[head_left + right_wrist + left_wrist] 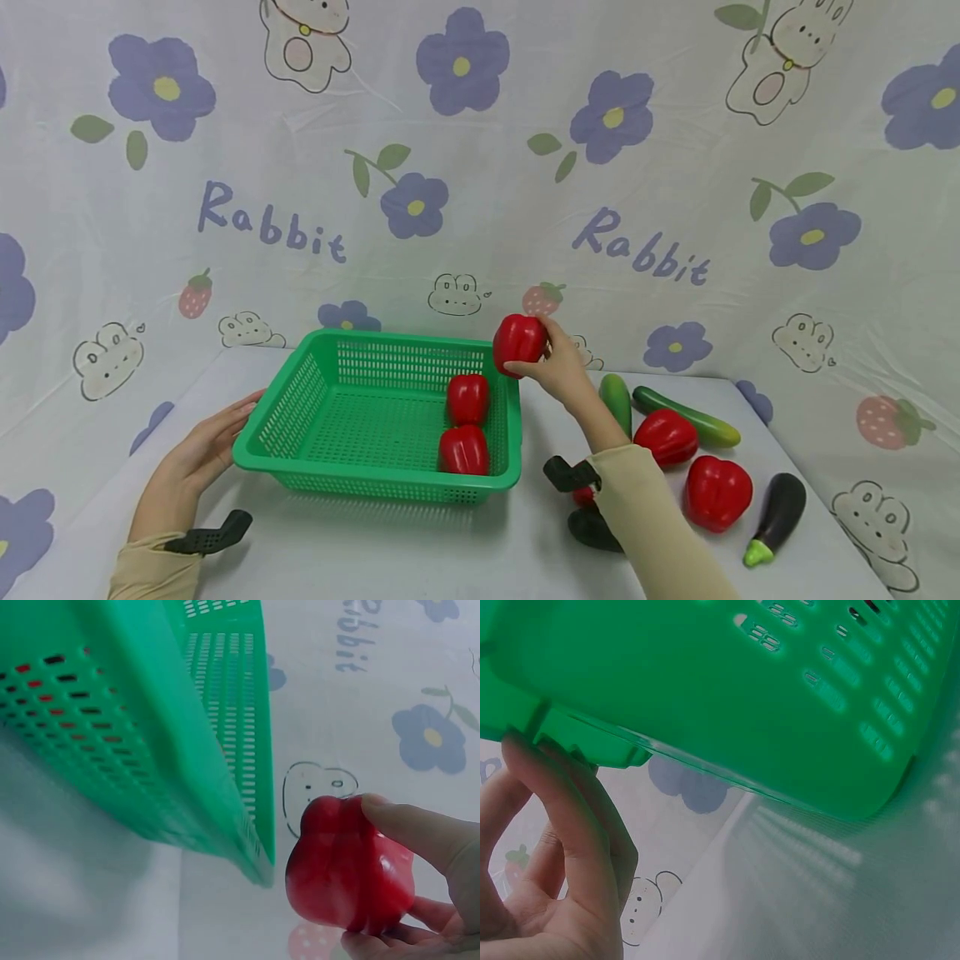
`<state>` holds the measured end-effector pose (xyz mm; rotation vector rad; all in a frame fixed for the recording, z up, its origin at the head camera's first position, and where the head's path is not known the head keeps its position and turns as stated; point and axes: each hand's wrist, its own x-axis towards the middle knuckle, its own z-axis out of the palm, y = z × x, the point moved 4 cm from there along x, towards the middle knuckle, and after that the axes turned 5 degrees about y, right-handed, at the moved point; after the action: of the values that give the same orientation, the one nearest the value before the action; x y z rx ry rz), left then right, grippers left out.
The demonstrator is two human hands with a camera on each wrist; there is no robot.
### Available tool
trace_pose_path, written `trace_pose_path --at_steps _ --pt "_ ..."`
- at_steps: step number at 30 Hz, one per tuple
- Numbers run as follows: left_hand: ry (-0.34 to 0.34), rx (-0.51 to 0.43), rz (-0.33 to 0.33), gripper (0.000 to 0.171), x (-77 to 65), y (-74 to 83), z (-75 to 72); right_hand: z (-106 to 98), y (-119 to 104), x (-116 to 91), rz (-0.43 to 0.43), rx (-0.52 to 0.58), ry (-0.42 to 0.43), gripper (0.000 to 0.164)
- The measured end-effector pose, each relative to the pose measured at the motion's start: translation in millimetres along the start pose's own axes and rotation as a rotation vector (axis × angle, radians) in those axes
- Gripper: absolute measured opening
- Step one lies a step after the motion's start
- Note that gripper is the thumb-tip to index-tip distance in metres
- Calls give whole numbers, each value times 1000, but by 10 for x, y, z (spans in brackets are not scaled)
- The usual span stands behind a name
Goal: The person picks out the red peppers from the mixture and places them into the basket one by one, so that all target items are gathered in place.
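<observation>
Rightward of the basket (375,480) lie cucumbers (705,423) and an eggplant (778,510).

Left hand (197,457): fingers close together, gently bent, pointing forward and inward; left forearm (153,575) behind it, slightly outward. Right hand (561,367): ahead and right of the left hand, thumb opposing the fingers, gripping; right forearm (660,517) runs back and outward from it.

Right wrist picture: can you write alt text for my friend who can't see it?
A person's right grip holds a shiny red bell pepper beside a green slotted basket, with red showing through some slots. Behind is a pale, flower-printed cloth.
</observation>
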<state>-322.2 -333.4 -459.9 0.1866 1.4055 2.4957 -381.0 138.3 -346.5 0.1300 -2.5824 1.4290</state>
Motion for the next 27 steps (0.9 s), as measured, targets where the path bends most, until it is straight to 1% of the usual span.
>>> trace_pose_path --at_steps 5,12,17,27 --pt "9 -5 -3 44 3 0 6 61 -64 -15 -25 29 -13 91" --pt "-7 -18 -5 44 -2 1 7 153 -186 -50 -62 24 -40 92" --pt "-6 -2 6 44 0 -1 1 231 -243 -66 -88 14 -57 91" --pt "0 13 7 43 -2 2 9 381 -351 -119 -94 13 -116 88"
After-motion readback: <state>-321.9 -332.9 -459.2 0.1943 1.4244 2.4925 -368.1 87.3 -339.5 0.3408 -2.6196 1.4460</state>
